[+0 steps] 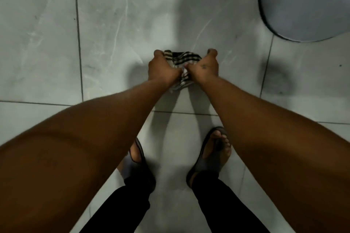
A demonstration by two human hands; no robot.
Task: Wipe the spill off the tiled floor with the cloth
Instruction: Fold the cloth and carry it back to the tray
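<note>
Both arms reach down. Left hand [163, 71] and right hand [205, 66] each bunch black-and-cream striped cloth [180, 60] between them, fingers curled tight on fabric. Cloth pressed on grey marbled tiled floor [117, 24]. Dark smudge [276, 78] on tile well right of cloth. Dark sandals [210, 157] below; grey rounded object [306, 2] top right.

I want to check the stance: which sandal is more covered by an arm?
The left sandal: the left forearm hides its front. The right sandal shows its toes.
</note>
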